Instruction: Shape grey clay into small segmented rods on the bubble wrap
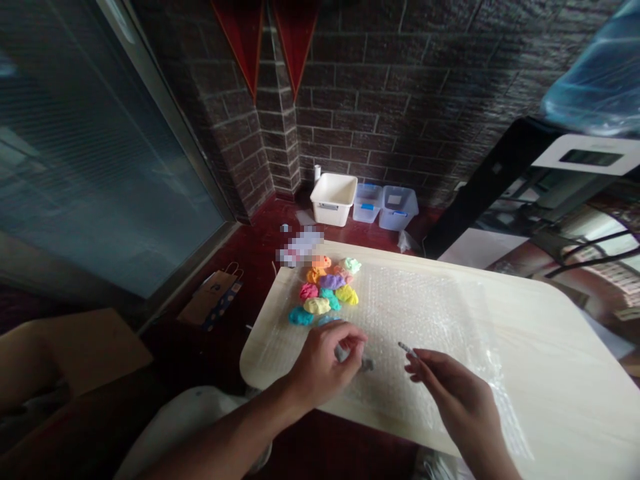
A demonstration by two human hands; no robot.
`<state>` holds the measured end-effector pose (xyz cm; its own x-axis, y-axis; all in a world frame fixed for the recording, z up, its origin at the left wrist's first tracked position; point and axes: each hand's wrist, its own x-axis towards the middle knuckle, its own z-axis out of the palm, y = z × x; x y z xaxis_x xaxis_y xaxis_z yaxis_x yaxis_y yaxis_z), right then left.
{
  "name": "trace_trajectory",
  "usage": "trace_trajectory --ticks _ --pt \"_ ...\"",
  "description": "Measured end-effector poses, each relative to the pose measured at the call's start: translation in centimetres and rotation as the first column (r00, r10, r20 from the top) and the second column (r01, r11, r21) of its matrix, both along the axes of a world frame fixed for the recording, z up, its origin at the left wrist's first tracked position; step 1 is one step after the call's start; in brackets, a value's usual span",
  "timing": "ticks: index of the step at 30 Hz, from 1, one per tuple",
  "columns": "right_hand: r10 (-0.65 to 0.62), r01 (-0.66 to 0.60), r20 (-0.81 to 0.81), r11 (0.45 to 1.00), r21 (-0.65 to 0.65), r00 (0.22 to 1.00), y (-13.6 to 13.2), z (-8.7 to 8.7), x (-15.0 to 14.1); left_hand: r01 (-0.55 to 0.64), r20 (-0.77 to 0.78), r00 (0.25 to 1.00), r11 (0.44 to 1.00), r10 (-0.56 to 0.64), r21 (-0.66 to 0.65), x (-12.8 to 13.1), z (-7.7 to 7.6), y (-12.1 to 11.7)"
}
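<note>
Right hand (457, 390): I have it at the right, over the wrap, thumb and fingers pinched closed on a thin grey stick.
Stick (406, 347): held near one end, its free end pointing up and left toward the other hand; I make out faint banding on it.
Left hand (325, 363): I see it curled, back of the hand toward me, thumb and fingers nearly meeting. A greyish patch shows inside the curl; I cannot tell whether anything is gripped.
Dark piece (367, 365): small and blurred, just beside the left fingertips; I can't say what it is.
Lumps (333, 282): bunched beyond the left hand, in orange, mint, peach, purple, pink, green, yellow, cream and teal. A blue lump (327, 320) is partly hidden by the hand.
Wrap (425, 313): clear bubble sheet spread over much of the table (560, 360), under the lumps.
Floor by the wall (345, 107): I count one white bin (333, 212) and two clear tubs (397, 215) in a row.
Left floor: a paper bag (207, 297) and, nearer, an open carton (93, 347).
</note>
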<state>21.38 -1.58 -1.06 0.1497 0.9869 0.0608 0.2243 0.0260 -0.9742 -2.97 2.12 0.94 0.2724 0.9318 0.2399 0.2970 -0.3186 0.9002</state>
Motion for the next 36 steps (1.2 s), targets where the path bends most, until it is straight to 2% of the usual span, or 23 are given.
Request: trace_trajectory --ticks 3,8,11,16,19,25,30,33,36 --pt "-0.013 0.013 0.062 1.0 -0.013 0.998 0.5 -0.7 1.0 0.112 -0.204 0.975 0.989 -0.092 0.091 -0.1 -0.8 -0.3" --pt "-0.023 0.034 0.357 0.999 -0.024 0.934 1.1 -1.8 2.0 0.302 -0.509 0.836 0.947 -0.206 0.113 0.9 -2.4 -1.3" --pt "-0.031 0.023 0.507 1.0 0.022 0.861 1.7 -1.9 1.7 0.311 -0.6 0.779 0.943 -0.184 0.114 1.5 -3.0 -1.2" --pt "-0.026 -0.026 0.609 0.997 0.076 0.792 2.7 -1.9 0.8 0.28 -0.666 0.73 0.956 -0.154 0.086 2.1 -3.5 -0.6" --pt "-0.001 -0.054 0.628 0.996 0.068 0.778 3.1 -2.5 0.7 0.253 -0.638 0.755 0.965 -0.15 0.072 2.2 -3.5 -0.5" --pt "-0.005 -0.048 0.588 0.996 0.074 0.809 3.4 -3.6 1.1 0.178 -0.452 0.879 0.984 -0.155 0.01 1.9 -3.0 -0.8" --pt "-0.044 0.007 0.531 0.997 0.071 0.846 2.7 -2.4 1.5 0.161 -0.274 0.948 0.987 -0.16 -0.018 1.4 -2.8 -0.8" --pt "-0.026 0.031 0.403 0.999 -0.006 0.915 1.6 -1.1 0.8 0.134 -0.135 0.981 0.991 -0.137 -0.03 1.4 -2.8 -0.8" --pt "0.074 -0.058 0.119 0.99 -0.128 0.99 0.6 -0.3 -0.7 0.139 -0.037 0.989 0.985 -0.143 -0.102 1.5 -2.6 -0.8"
